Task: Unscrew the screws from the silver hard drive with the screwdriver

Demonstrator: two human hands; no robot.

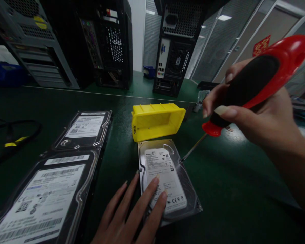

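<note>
1. Across the whole lower frame runs a dark green bench [218, 189], matte, with a soft glare patch at mid right; a thin pale line crosses it toward the back.
2. At the far left edge a black cable [12, 135] with a yellow band lies looped on the bench.
3. In the lower left, two black hard drives [66, 162] with white labels lie end to end, touching, the nearer one running out of the frame's bottom.
4. In the upper left stand two open computer towers [66, 44], backs and sides toward the camera, with something blue behind them at the edge.
5. At bottom centre the left hand [134, 213] lies flat and unclenched, fingertips pressing on the label of a silver hard drive [167, 176], which sits flat on the bench at centre.
6. Just behind that drive, touching or nearly so, a yellow bin [156, 120] lies tipped on its side, its opening toward the camera.
7. At upper centre a third tower [175, 44] shows its rear ports; behind it are a white wall, glass partitions and ceiling lights.
8. At the right the right hand [256, 112] grips a red-and-black screwdriver [254, 81], its tip at the silver drive's right edge.
</note>
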